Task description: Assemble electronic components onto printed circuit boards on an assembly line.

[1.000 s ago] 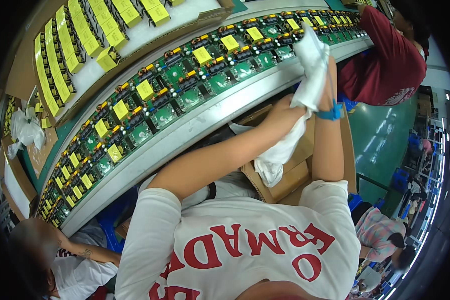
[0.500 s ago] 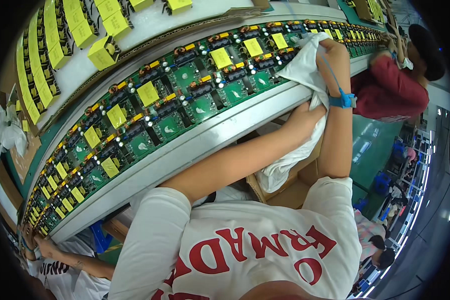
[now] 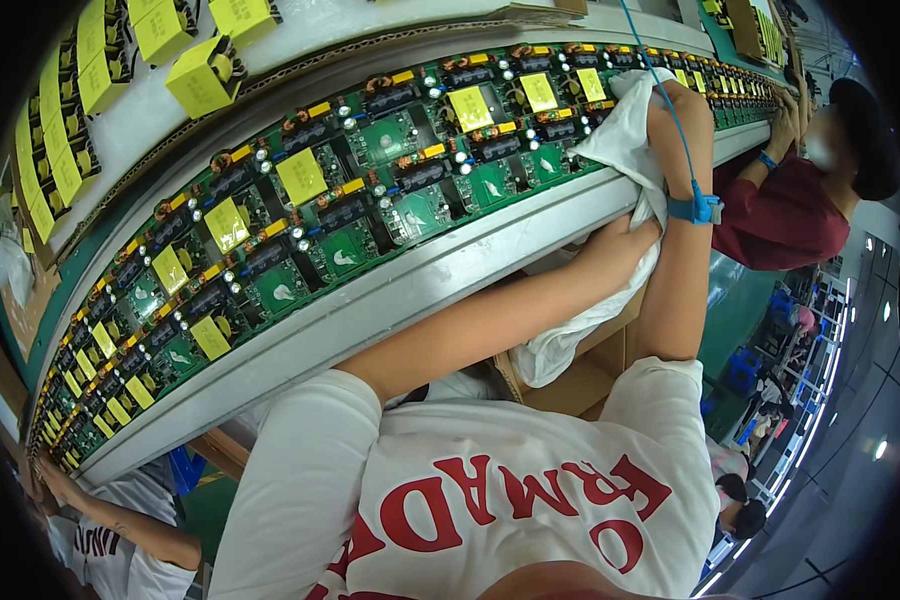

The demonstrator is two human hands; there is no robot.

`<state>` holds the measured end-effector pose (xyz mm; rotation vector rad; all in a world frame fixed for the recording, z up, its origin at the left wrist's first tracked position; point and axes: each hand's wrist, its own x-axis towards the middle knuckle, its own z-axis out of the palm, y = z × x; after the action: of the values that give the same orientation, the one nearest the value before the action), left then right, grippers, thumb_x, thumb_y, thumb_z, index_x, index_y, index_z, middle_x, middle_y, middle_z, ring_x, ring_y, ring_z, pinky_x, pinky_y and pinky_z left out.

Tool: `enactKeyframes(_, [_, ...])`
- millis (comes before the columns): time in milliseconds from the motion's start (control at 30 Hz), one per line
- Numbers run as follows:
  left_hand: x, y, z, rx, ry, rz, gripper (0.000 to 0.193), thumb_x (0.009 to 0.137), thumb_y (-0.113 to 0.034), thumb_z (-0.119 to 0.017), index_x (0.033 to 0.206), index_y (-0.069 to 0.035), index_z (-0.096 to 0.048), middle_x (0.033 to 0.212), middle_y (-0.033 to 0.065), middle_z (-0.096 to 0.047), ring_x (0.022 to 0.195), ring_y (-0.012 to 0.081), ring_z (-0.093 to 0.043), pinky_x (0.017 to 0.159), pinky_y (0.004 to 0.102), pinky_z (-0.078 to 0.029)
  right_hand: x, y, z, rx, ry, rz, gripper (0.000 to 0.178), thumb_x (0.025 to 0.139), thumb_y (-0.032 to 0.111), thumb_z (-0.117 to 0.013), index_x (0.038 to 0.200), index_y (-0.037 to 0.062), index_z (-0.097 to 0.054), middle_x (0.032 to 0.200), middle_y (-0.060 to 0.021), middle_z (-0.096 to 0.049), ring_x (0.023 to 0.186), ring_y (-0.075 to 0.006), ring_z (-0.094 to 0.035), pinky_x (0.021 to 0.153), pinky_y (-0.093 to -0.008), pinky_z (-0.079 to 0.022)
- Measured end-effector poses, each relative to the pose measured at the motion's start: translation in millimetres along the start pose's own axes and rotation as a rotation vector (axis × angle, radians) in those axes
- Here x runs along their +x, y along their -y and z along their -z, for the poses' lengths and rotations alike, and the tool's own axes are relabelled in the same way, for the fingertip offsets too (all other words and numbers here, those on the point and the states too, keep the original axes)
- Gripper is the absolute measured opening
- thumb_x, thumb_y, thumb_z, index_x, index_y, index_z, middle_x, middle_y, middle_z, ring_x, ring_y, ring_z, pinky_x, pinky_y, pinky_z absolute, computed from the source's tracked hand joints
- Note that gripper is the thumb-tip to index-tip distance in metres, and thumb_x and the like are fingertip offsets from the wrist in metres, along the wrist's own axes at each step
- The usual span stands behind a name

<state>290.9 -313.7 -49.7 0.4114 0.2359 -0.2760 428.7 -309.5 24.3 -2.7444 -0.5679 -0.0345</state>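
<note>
A crumpled white cloth (image 3: 625,140) drapes over the metal rail (image 3: 410,275) and hangs down toward my body. My right hand (image 3: 678,108), with a blue wrist strap (image 3: 694,207) and cord, grips its upper part at the edge of the circuit boards; the fingertips are hidden. Lower down, beside the rail, my left hand (image 3: 622,248) is closed on the hanging part. Long rows of green circuit boards (image 3: 405,215) carry black capacitors, copper coils and yellow transformers (image 3: 302,176). Several board positions show a white smear with no yellow transformer on it.
Beyond the line, a white foam tray (image 3: 155,120) in cardboard holds rows of yellow transformers. An open cardboard box (image 3: 580,385) stands below the cloth. A person in dark red (image 3: 785,215) works at the right, another in white (image 3: 135,535) at the lower left.
The view has turned slightly, and the boards appear shifted. Both my hands stay on the cloth. The person in dark red has turned, and their hands now show at the line.
</note>
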Motion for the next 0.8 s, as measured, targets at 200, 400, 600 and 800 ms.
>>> enactKeyframes(200, [2,-2,5,0.060,0.048,0.056,0.036,0.098,-0.028,-0.054,0.118,0.002,-0.058,0.106,0.0051,-0.065,0.094,0.0114,-0.057,0.084,0.0289,-0.046,-2,5,0,0.013,-0.027,0.012,0.027,0.080,0.018,-0.067,0.094,-0.0043,-0.073,0.071,-0.0194,-0.069,0.061,-0.0297,-0.066,0.061,-0.0351,-0.051])
enactKeyframes(400, [2,3,3,0.008,0.033,-0.005,0.036,0.098,-0.028,-0.054,0.118,0.002,-0.059,0.105,0.0052,-0.065,0.093,0.0114,-0.057,0.084,0.0285,-0.046,0,-1,1,0.036,-0.010,-0.059,0.029,0.080,0.018,-0.068,0.096,-0.0049,-0.072,0.071,-0.0189,-0.069,0.061,-0.0268,-0.067,0.060,-0.0350,-0.051])
enactKeyframes(600, [-4,-3,0,-0.061,0.047,0.020,0.037,0.098,-0.027,-0.055,0.122,0.002,-0.057,0.106,0.0053,-0.065,0.094,0.0116,-0.058,0.085,0.0288,-0.046,-4,-6,12,0.162,-0.041,-0.126,0.026,0.083,0.014,-0.069,0.099,-0.0056,-0.071,0.074,-0.0081,-0.068,0.064,-0.0137,-0.062,0.059,-0.0282,-0.047])
enactKeyframes(800, [-8,-10,-3,-0.055,0.016,0.043,0.039,0.095,-0.022,-0.055,0.123,0.005,-0.057,0.105,0.0093,-0.065,0.094,0.0146,-0.058,0.084,0.0310,-0.047,-1,-20,14,0.411,-0.009,-0.207,0.024,0.085,0.011,-0.069,0.104,-0.0039,-0.069,0.086,-0.0053,-0.070,0.073,-0.0114,-0.063,0.065,-0.0249,-0.048])
